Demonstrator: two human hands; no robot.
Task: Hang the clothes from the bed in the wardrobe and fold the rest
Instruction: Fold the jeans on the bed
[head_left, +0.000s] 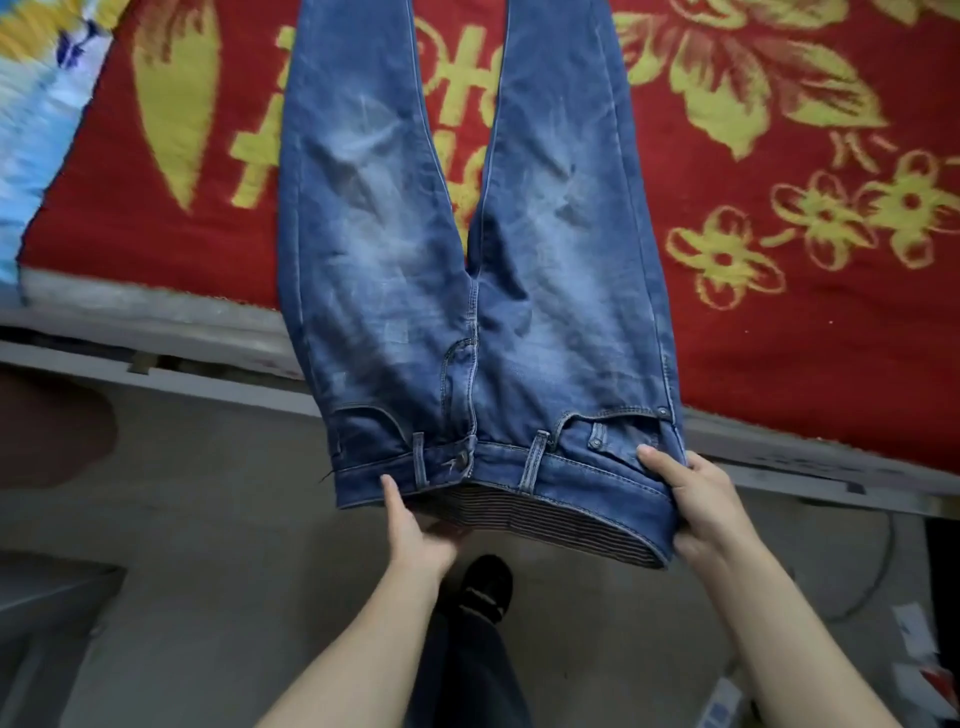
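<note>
two grips hold the jeans by the waistband just off the bed edge, left grip pinching, right grip curled round the corner, legs flat on the bed, so a slack pinch could let the waist drop.

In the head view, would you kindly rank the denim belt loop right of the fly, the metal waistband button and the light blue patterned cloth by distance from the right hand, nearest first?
Nearest the right hand first:
1. Denim belt loop, just left on the waistband.
2. Metal waistband button, at the fly.
3. Light blue patterned cloth, far upper left.
</note>
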